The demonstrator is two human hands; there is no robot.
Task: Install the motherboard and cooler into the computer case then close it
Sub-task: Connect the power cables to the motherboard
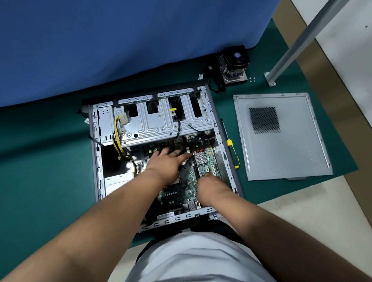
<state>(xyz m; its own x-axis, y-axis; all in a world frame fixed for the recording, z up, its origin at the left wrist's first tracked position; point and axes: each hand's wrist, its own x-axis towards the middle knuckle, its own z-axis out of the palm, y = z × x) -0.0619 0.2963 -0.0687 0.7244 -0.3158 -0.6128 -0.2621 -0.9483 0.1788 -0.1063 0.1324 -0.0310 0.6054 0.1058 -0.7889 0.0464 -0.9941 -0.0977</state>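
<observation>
Flat left hand (166,161) grip, green mat (41,166)

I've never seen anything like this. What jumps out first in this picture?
The open computer case lies flat on the green mat, with both of the person's hands inside it on the green motherboard: the left hand spread flat, the right hand with fingers curled down at the board. To the right lie the grey side panel and a yellow-handled screwdriver, and the cooler waits beyond the case by the blue cloth.
</observation>
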